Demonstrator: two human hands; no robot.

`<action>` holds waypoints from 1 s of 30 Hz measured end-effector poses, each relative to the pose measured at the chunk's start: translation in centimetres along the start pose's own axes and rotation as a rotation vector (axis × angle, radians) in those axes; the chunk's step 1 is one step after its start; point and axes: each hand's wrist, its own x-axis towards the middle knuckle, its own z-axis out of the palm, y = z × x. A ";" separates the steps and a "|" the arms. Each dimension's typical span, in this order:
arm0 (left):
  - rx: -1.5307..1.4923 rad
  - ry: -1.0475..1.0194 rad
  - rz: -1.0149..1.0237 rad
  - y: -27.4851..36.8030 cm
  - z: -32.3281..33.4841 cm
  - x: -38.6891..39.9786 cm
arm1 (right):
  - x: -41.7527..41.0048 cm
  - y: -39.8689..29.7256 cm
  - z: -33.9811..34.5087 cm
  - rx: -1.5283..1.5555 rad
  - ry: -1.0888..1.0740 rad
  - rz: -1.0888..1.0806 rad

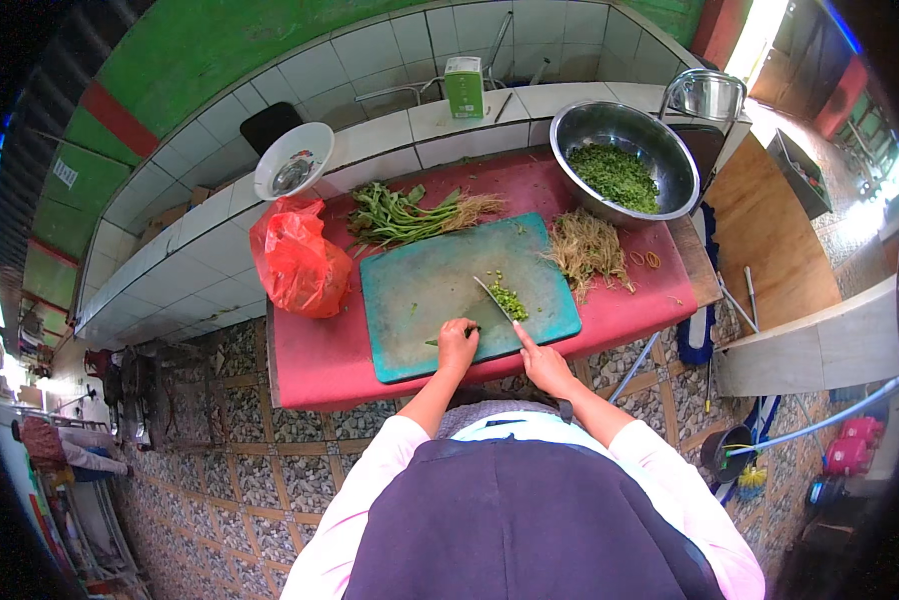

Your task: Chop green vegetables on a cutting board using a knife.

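Note:
My right hand (545,367) holds a kitchen knife (497,300), its blade lying beside a small heap of chopped green stems (509,301). My left hand (458,343) is curled around a bit of dark green leaf on the green cutting board (419,292), left of the knife. Behind the board lies a bunch of leafy greens with roots (412,214). A pile of cut-off roots (588,251) rests at the board's right edge. Chopped greens (614,176) lie in a large steel bowl (678,161) at the back right.
A red plastic bag (299,259) stands left of the board on the red-covered table (322,375). Past it is a white bowl (318,161). A green box (464,90) stands on the tiled ledge (382,142). Rubber bands (652,259) lie at the right. A person (44,446) is far left.

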 end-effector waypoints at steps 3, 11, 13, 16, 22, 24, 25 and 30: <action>-0.045 -0.043 -0.019 1.1 1.0 0.7 | -0.5 -0.1 -0.8 0.045 0.021 0.017; -0.034 -0.030 0.020 1.8 1.1 0.8 | -2.0 -1.1 -0.8 0.026 -0.077 -0.068; 0.069 -0.023 0.023 1.9 1.0 0.8 | -2.0 -1.1 -0.6 0.025 -0.082 -0.067; 0.052 -0.037 0.016 1.5 1.0 0.7 | -1.9 -1.3 -0.5 0.027 -0.095 -0.066; 0.022 -0.025 0.087 1.2 1.2 1.0 | 0.1 -0.9 0.7 -0.013 -0.071 -0.073; 0.033 -0.014 0.099 1.3 1.1 0.7 | 0.6 -0.8 0.9 -0.034 -0.067 -0.088; 0.045 -0.003 0.111 1.3 1.1 0.7 | 0.5 -0.6 1.0 -0.036 -0.062 -0.090; 0.056 0.022 0.134 1.2 0.8 0.2 | -1.9 -0.5 0.2 -0.010 -0.096 -0.049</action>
